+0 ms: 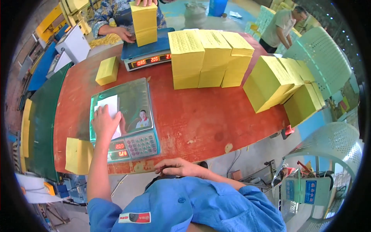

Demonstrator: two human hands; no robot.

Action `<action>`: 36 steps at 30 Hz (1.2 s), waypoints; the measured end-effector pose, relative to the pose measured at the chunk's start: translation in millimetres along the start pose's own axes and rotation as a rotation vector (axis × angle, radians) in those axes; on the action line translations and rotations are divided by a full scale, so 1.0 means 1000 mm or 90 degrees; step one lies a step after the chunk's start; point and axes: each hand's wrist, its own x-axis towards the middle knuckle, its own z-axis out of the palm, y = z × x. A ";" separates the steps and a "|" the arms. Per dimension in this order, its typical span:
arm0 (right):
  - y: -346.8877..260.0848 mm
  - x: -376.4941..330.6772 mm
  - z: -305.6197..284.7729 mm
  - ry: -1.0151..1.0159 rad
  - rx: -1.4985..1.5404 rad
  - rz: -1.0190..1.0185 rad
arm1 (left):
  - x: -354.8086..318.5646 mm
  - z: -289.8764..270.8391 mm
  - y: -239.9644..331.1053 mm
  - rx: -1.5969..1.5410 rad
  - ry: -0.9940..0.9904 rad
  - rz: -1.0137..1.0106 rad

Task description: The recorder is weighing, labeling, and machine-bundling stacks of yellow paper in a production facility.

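The right hand (173, 168) is curled near the worktop (197, 129), its grip unclear; the left hand (104, 123), fingers parted, is laid on white paper (109, 101) on the scale (133, 92). Beyond, yellow stacks (212, 60) and a blue bucket (217, 7), contents hidden, are seen.

Partly hidden
Left hand (105, 120) covers part of a white sheet (111, 101), a yellow stack (187, 63) the right end of the far scale (148, 49); a co-worker (119, 16) is cropped.

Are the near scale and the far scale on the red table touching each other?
Apart: the head view shows red tabletop between the near scale and the far scale.
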 end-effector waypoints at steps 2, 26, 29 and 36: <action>0.006 0.016 0.011 -0.010 -0.012 -0.024 | -0.001 -0.002 -0.016 0.009 0.058 0.040; -0.090 0.228 0.045 0.299 -0.159 -0.152 | 0.002 -0.014 -0.084 -0.656 -0.092 -0.067; -0.087 0.245 0.042 0.293 -0.158 -0.121 | 0.001 -0.010 -0.087 -0.678 -0.065 -0.067; -0.085 0.250 0.043 0.299 -0.173 -0.117 | -0.001 -0.016 -0.086 -0.701 -0.081 -0.062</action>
